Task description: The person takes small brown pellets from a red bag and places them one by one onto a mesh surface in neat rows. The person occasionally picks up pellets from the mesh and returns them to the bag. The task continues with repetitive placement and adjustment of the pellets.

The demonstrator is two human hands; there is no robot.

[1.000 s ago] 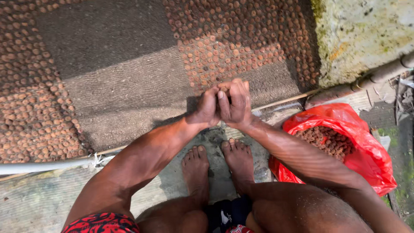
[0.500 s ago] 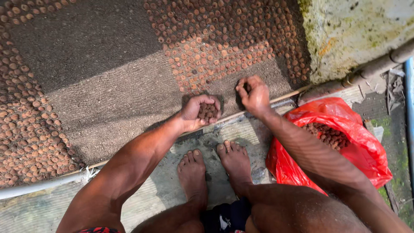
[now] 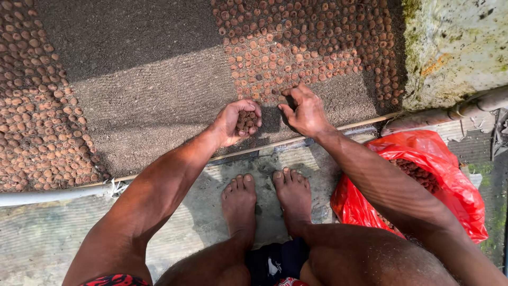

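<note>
My left hand (image 3: 235, 123) is cupped palm up, fingers curled around a small pile of brown seeds (image 3: 246, 121). It hovers just above the near edge of the soil bed (image 3: 153, 100), roughly centre frame.

My right hand (image 3: 302, 112) is just beside it at 3 o'clock, close but not touching. Fingers bent down, thumb and forefinger tips pressed close over the soil. Probably pinching one seed, but the tips are in shadow, so I can't tell for sure.

Rows of planted seeds (image 3: 312, 47) sit at 12 o'clock from the right hand, packed tight and touching, running up to the top edge. Second patch of planted seeds (image 3: 37, 122) at 9 o'clock from the left hand, well apart, with bare raked soil between.

Red plastic bag (image 3: 450, 185) at 4 o'clock from the right hand, on the ground beside my right forearm, mouth open, more seeds showing inside.

A thin strip and white pipe (image 3: 47, 196) edge the bed at 8 o'clock. My bare feet (image 3: 267, 204) are at 6 o'clock, on the concrete, toes near the bed edge. Mossy wall (image 3: 455, 42) at 2 o'clock.
</note>
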